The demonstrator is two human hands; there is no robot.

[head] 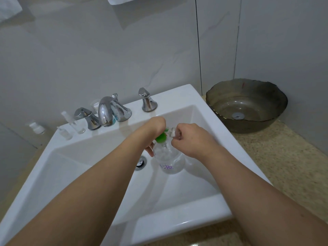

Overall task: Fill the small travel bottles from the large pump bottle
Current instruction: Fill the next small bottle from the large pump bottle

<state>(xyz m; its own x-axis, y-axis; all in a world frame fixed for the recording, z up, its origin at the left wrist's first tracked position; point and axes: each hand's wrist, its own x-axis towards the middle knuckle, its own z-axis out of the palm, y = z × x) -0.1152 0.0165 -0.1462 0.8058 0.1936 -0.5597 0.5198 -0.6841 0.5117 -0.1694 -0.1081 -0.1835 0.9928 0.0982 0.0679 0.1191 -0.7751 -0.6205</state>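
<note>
A large clear pump bottle (168,159) with a green pump top (161,137) and purple writing is held over the white sink basin (99,167). My left hand (154,129) grips its neck and pump from the left, wrist bent down. My right hand (188,140) pinches a small clear travel bottle (172,130) right beside the pump's nozzle. Several more small clear bottles (78,126) stand on the sink's back-left ledge, one (37,128) off to the far left.
A chrome faucet (106,110) with two handles (87,118) (147,102) sits at the back of the sink. A dark glass bowl (246,105) stands on the speckled counter (284,166) at the right. The drain (141,163) lies beneath the bottle.
</note>
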